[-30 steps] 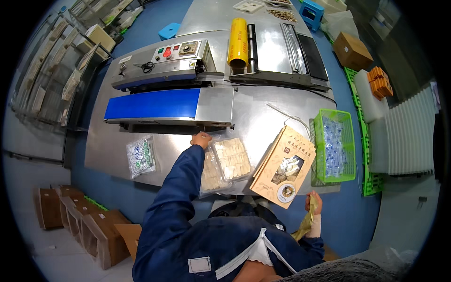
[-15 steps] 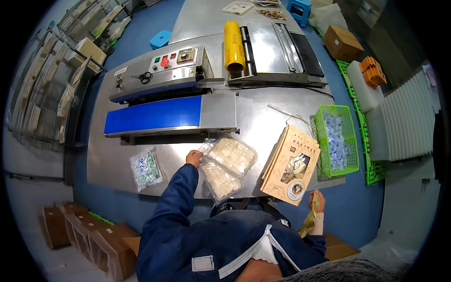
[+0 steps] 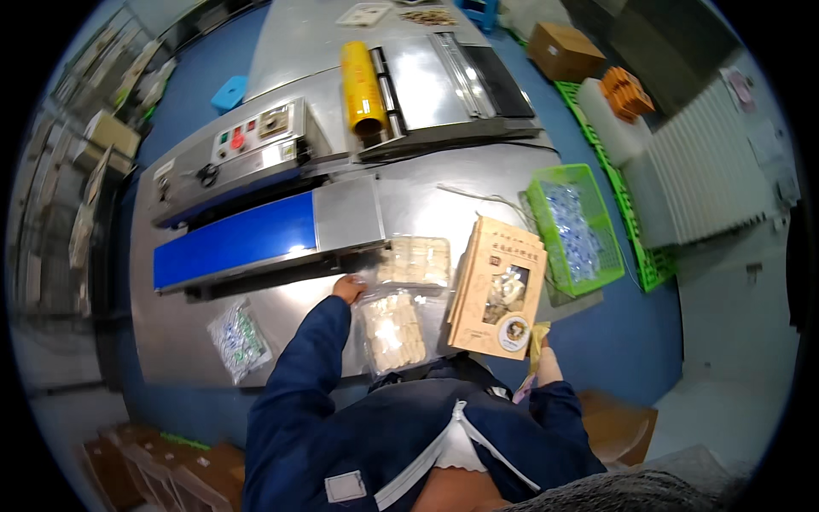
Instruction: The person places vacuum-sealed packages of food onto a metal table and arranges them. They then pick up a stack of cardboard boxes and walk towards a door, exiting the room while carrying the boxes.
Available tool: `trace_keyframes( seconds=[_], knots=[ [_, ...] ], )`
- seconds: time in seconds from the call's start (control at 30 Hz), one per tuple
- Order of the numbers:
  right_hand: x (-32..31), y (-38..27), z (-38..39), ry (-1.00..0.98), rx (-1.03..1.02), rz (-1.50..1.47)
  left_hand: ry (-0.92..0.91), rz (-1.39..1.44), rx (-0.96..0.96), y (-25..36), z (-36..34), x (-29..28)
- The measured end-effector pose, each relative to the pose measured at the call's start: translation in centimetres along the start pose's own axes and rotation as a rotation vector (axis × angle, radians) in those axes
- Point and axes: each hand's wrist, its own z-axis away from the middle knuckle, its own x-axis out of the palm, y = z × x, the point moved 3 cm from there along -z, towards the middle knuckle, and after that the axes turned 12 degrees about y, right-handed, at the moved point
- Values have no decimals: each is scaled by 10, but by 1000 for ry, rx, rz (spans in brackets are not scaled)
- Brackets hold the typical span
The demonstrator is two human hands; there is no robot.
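Two clear plastic packs of pale, sliced-looking food lie on the steel table in front of me: a near pack (image 3: 394, 331) and a far pack (image 3: 416, 261). My left hand (image 3: 348, 289) has its fingers closed at the upper left corner of the near pack. Right of the packs, several tan window boxes (image 3: 497, 294) rest in an overlapping stack. Beside their lower right corner, low at the table's edge, my right hand (image 3: 547, 365) holds a thin, crumpled yellow wrapper (image 3: 538, 343). Its fingertips are mostly hidden behind the wrapper.
A sealing machine (image 3: 230, 158) with a blue conveyor belt (image 3: 235, 243) stands beyond my left hand. Behind it are a yellow film roll (image 3: 363, 90) and a wrapping machine (image 3: 444, 94). A green basket of small sachets (image 3: 576, 230) sits right; a bag of sachets (image 3: 239, 340) lies left.
The view has swung, so the table appears shifted left and tilted. The near and far packs now lie straighter and slightly apart. My right hand and the yellow wrapper are closer to the boxes.
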Motion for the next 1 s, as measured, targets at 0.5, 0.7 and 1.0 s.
trace_keyframes(
  seconds=[0.5, 0.7, 1.0],
  knots=[
    [29, -2, -30, -216, -356, -281, -97, 62, -1, 57, 40, 41],
    [8, -25, -4, -474, -83, -442, -96, 35, 29, 43, 28, 77],
    [43, -74, -22, -588, -151, -335, -19, -65, 82, 46, 31, 71]
  ],
)
